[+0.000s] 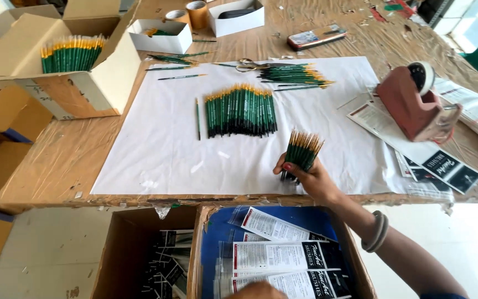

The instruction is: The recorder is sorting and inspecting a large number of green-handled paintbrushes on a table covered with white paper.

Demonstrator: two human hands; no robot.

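Note:
My right hand point(310, 178) grips a bundle of green paint brushes point(302, 150) with yellow ferrules, held upright and slightly tilted above the white paper sheet point(156, 144). My left hand point(256, 290) shows only as a sliver at the bottom edge, over clear packets with printed cards point(283, 260) in a blue-lined cardboard box point(208, 238); what it holds is hidden. A flat row of green brushes point(240, 111) lies in the middle of the paper. Another loose pile of brushes point(294, 75) lies farther back, next to scissors point(247, 65).
A red tape dispenser point(416, 105) stands at the right on printed sheets point(443, 166). An open carton with upright brushes point(72, 53) sits at the back left. Small white boxes point(161, 36), tape rolls point(195, 12) and a flat tin point(316, 37) lie at the back.

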